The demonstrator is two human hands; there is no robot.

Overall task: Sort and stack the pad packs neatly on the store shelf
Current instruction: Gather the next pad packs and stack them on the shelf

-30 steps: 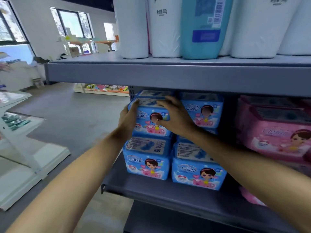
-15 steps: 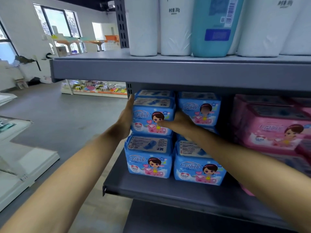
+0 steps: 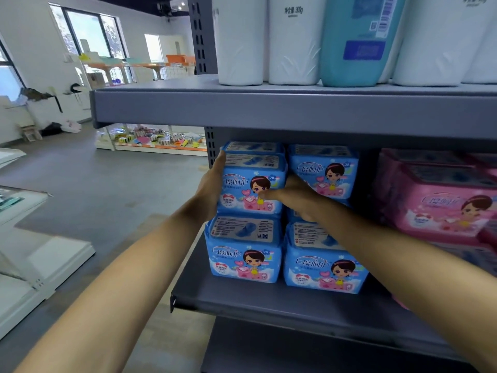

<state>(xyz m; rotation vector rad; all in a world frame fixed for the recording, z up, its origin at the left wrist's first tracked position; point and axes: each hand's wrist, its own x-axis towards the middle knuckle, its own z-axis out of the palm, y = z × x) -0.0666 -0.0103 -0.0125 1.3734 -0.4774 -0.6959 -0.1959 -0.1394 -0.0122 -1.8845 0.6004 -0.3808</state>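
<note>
On a grey store shelf (image 3: 269, 305), an upper blue pad pack (image 3: 252, 189), since slid deeper, is being squared between left hand (image 3: 212, 184) at nine o'clock and right hand (image 3: 293, 196) at three, both pressing.

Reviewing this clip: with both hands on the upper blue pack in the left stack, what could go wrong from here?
1. The upper blue pad pack, pressed between the left hand and right hand, sits on a soft lower blue pack; uneven pushing might tilt it.
2. That stack stands at the grey metal shelf's open left end, so a leftward shove could tip it off.
3. The right hand is wedged against the neighbouring blue pack and may drag it askew.
</note>
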